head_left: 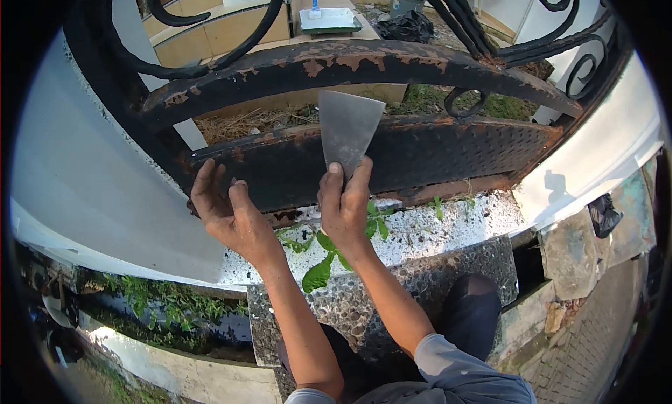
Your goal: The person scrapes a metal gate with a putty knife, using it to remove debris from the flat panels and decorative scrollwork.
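My right hand (344, 202) grips a paint scraper (348, 127), its wide grey metal blade pointing up and its handle hidden in my fingers. Behind the blade is a black metal gate (280, 167) with a dark lower panel. Along its curved upper bar (336, 62) the paint has flaked, baring rusty brown patches. To the left, my left hand (234, 215) is raised before the panel's lower left part, fingers apart and curled a little, holding nothing.
A green-leaved plant (320, 272) grows at the white-speckled ledge (434, 225) under the gate. Below is a pebbled slab (392, 278), with a planted ditch (168, 309) at left. Beyond the gate are a paint tray (330, 20), a black plastic bag (406, 27) and a bucket (404, 1).
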{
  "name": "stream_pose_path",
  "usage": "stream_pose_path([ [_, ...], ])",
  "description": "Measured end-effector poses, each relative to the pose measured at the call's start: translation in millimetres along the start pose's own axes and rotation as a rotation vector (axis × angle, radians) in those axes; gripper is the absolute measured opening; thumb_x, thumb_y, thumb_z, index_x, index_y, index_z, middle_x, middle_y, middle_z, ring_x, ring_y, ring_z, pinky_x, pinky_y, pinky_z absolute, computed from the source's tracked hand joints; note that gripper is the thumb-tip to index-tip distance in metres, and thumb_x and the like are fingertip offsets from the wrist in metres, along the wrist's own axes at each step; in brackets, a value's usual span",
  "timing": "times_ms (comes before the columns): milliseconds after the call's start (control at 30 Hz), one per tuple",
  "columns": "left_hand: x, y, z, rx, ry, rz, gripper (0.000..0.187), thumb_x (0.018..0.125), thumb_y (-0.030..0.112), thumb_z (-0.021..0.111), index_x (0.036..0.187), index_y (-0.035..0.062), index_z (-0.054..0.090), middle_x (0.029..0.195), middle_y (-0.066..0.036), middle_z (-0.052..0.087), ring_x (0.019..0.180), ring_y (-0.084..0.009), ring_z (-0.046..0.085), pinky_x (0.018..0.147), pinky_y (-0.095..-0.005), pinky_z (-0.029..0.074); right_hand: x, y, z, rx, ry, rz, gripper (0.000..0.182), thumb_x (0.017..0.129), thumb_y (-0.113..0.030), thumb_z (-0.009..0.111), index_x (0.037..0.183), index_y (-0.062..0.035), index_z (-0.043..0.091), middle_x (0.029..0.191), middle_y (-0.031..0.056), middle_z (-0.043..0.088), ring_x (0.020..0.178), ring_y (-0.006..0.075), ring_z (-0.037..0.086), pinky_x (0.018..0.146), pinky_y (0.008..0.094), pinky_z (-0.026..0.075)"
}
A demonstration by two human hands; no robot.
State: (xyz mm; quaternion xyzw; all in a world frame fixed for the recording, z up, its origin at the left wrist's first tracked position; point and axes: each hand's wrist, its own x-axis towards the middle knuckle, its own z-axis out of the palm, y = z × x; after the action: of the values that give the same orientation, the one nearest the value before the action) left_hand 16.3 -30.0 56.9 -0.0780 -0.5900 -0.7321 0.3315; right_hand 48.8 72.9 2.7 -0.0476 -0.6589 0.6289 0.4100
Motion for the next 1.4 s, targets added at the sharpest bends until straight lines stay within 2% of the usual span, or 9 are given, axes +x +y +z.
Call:
stream_pose_path([
  [67,0.8,-0.5,-3.1,0.013,-0.002,0.029,0.035,0.084,0.002,0.05,0.119,-0.0016,0.054,0.118,-0.013,0.055,0.11,-0.0192,0.053,0.085,-0.0331,0.047,8.5,28.6,-25.0,0.29,0.155,0.114,0.015,0.102,-0.023,0.039,0.1,-0.0084,0.036,0.063,-0.0018,0.043,0.05,0.0076,0.043,0.046,0.0249,0.036],
  [200,2.8,1.0,-5.9,-0.05,0.025,-0.028,0.034,0.084,0.002,0.049,0.118,-0.0018,0.054,0.118,-0.012,0.056,0.108,-0.0192,0.055,0.084,-0.032,0.048,6.6,2.1,13.1,-0.212,-0.021,-0.132,0.02,0.102,-0.026,0.039,0.106,-0.007,0.032,0.062,-0.002,0.04,0.049,0.0082,0.042,0.045,0.0263,0.037],
  [433,7.7,-2.1,-13.2,-0.029,0.049,-0.043,0.033,0.085,0.005,0.05,0.117,-0.0023,0.056,0.109,-0.013,0.06,0.094,-0.014,0.057,0.079,-0.0265,0.046,16.9,9.0,-17.4,0.325,0.141,0.063,0.021,0.102,-0.026,0.039,0.105,-0.0069,0.033,0.066,-0.0011,0.042,0.051,0.0068,0.041,0.046,0.0253,0.036],
  [533,8.8,-4.2,-8.1,-0.059,0.066,-0.016,0.032,0.086,0.006,0.051,0.116,-0.0024,0.056,0.104,-0.014,0.061,0.085,-0.0113,0.057,0.073,-0.0237,0.046,-2.2,4.4,9.4,-0.285,-0.048,-0.224,0.014,0.1,-0.013,0.038,0.105,-0.0009,0.032,0.065,0.0054,0.044,0.051,0.0112,0.044,0.047,0.0279,0.036],
  [667,10.8,-4.0,-11.0,-0.04,0.088,-0.035,0.031,0.086,0.006,0.051,0.115,-0.002,0.057,0.101,-0.013,0.062,0.081,-0.0104,0.056,0.07,-0.0236,0.046,2.0,0.1,-9.4,0.247,0.321,0.105,0.015,0.101,-0.016,0.039,0.102,-0.0032,0.031,0.067,-0.002,0.04,0.052,0.0044,0.038,0.045,0.0213,0.033],
  [800,12.2,-6.0,-18.2,-0.072,0.041,-0.15,0.033,0.084,0.002,0.048,0.115,-0.0015,0.056,0.113,-0.011,0.06,0.1,-0.015,0.058,0.08,-0.0281,0.047,-7.7,7.0,-3.8,-0.315,-0.03,-0.151,0.017,0.102,-0.02,0.038,0.105,-0.0061,0.03,0.066,0.0008,0.041,0.052,0.0069,0.039,0.047,0.0252,0.035],
  [967,14.6,-9.2,-20.7,-0.073,0.022,-0.086,0.032,0.083,0.0,0.049,0.114,-0.0019,0.057,0.11,-0.01,0.06,0.099,-0.0146,0.058,0.079,-0.0276,0.047,7.1,1.0,-15.5,0.158,0.244,0.066,0.016,0.101,-0.019,0.039,0.1,-0.0053,0.032,0.063,0.0008,0.042,0.049,0.0088,0.041,0.045,0.0259,0.036],
  [1133,19.1,-11.7,-25.6,-0.064,0.064,-0.044,0.029,0.084,0.002,0.05,0.111,-0.0033,0.058,0.101,-0.012,0.063,0.089,-0.0144,0.059,0.078,-0.0268,0.047,-10.2,-2.9,34.4,-0.308,-0.127,-0.196,0.016,0.1,-0.014,0.041,0.107,-0.0015,0.034,0.061,0.0047,0.046,0.047,0.0126,0.048,0.044,0.03,0.037],
  [1400,22.7,-0.6,-37.2,-0.062,0.149,-0.042,0.029,0.084,0.005,0.049,0.111,-0.0019,0.058,0.093,-0.013,0.065,0.08,-0.0123,0.058,0.075,-0.0245,0.046,-12.9,-1.3,70.1,-0.221,-0.082,-0.147,0.019,0.1,-0.015,0.043,0.107,-0.0002,0.033,0.06,0.008,0.049,0.048,0.0169,0.049,0.045,0.0317,0.038],
])
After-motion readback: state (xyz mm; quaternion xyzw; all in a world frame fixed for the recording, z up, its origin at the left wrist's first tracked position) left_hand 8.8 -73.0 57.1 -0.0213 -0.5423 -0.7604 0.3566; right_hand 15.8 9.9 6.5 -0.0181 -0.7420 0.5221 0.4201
